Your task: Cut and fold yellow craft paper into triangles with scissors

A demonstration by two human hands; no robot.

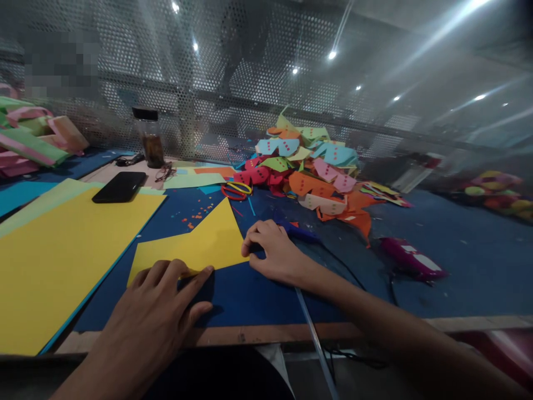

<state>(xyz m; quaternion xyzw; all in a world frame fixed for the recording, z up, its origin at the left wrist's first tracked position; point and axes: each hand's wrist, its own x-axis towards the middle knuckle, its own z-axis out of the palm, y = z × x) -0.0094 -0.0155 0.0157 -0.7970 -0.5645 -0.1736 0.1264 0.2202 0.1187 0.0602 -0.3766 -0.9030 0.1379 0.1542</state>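
Note:
A yellow paper piece (204, 240) lies on the blue table covering in front of me, with a pointed peak at its upper right and a straight near edge. My left hand (162, 300) rests along that near edge, fingers stretched out over the paper and thumb apart. At the paper's right corner, my right hand (272, 253) has its thumb and fingers curled together on the edge. Just beyond the right hand lies a dark blue glue gun (306, 233), partly hidden, with a black cable. A clear rod (314, 328) extends below the right hand past the table edge.
Large yellow sheets (70, 255) lie at left, with a black phone (120, 187) on them. Behind stand a lidded jar (150, 139), red-and-yellow-handled scissors (236, 190) and a heap of coloured paper cutouts (316, 172). A purple pouch-like object (412, 259) lies at right.

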